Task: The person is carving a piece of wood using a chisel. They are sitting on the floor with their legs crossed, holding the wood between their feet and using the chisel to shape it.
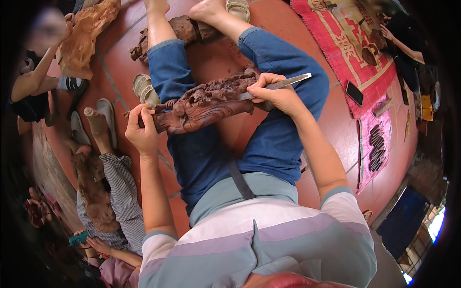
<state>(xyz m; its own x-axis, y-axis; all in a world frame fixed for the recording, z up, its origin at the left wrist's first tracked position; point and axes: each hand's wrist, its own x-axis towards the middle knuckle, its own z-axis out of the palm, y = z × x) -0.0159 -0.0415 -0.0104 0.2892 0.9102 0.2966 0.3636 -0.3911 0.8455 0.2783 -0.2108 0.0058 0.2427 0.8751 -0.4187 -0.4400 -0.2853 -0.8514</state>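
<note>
A long reddish-brown wood carving (197, 113), cut with dense relief along its upper side and flowing grooves below, lies across my thighs. My left hand (143, 130) is closed at its left end, thumb and fingers pinching the wood there. In my right hand (278, 98) is a slim metal carving chisel (290, 81), gripped like a pen. One flat, pale end of it sticks out up and to the right. The other end points at the carving's right part; whether it touches the wood I cannot tell.
Rough wood pieces (185, 29) and a sandal (144, 89) lie by my feet. To the right are a red patterned mat (331, 53), a phone (354, 92) and a pink cloth (367, 170) with several dark slim tools. People with other carvings sit at the left; another sits far right.
</note>
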